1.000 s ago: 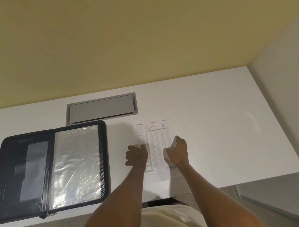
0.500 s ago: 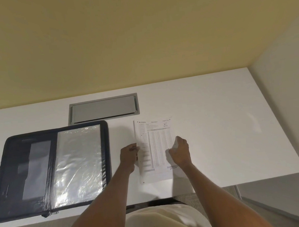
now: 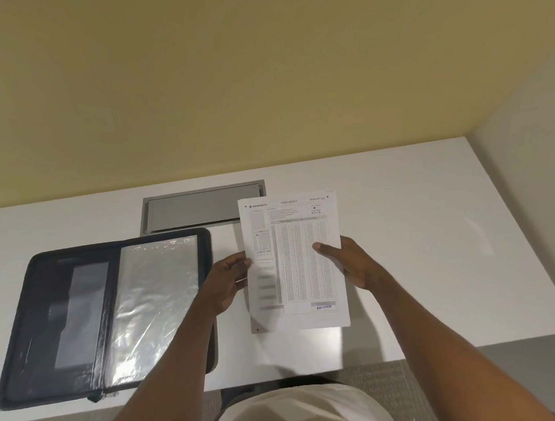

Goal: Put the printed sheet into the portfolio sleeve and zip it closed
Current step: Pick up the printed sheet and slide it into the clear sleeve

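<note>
The printed sheet (image 3: 296, 263), white with a dense grid of small rows, is lifted off the white desk and faces me. My left hand (image 3: 228, 282) pinches its left edge. My right hand (image 3: 351, 264) grips its right edge, thumb on the front. To the left lies the black zip portfolio (image 3: 45, 316), open flat. Its right half shows a clear, shiny plastic sleeve (image 3: 156, 304), and its left half has pockets. My left forearm crosses the portfolio's lower right corner.
A grey cable hatch (image 3: 203, 210) is set into the white desk (image 3: 431, 267) behind the portfolio; the sheet's top left corner overlaps it. A yellow wall rises behind the desk, a pale wall on the right. The desk's front edge runs near my torso.
The sheet lay flat on the desk under both hands a second ago. Both hands took its side edges and raised it, so it now stands higher and closer to me.
</note>
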